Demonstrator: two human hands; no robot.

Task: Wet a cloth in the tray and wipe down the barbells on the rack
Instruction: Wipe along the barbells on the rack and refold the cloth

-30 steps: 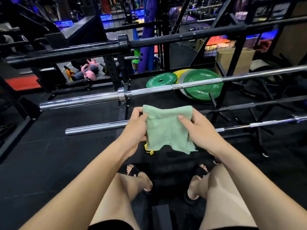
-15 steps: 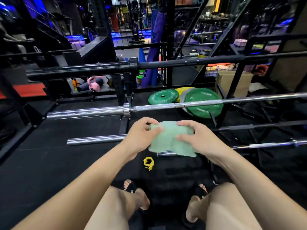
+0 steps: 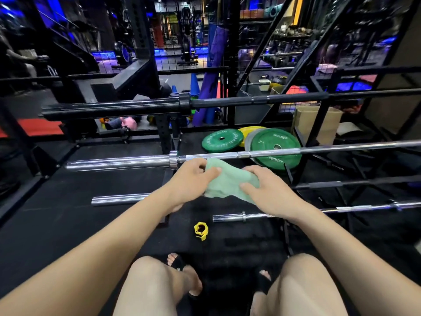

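Note:
A pale green cloth (image 3: 225, 182) hangs bunched between both hands. My left hand (image 3: 190, 182) pinches its left edge and my right hand (image 3: 267, 191) grips its right side. The cloth's top edge sits just below a chrome barbell (image 3: 273, 152) lying across the rack. A black barbell (image 3: 136, 107) rests higher up. Two more chrome bars (image 3: 118, 199) (image 3: 234, 217) lie lower, partly hidden by my arms. No tray is in view.
Black rack uprights (image 3: 166, 133) stand behind the bars. Green weight plates (image 3: 272, 145) and a yellow one lie on the black floor beyond, next to a cardboard box (image 3: 316, 123). A yellow bar collar (image 3: 201, 230) lies on the floor near my sandalled feet.
The cloth, held flat and spread a second ago, is now gathered and bunched between my hands. Both hands have risen towards the middle chrome barbell as the view tilted up.

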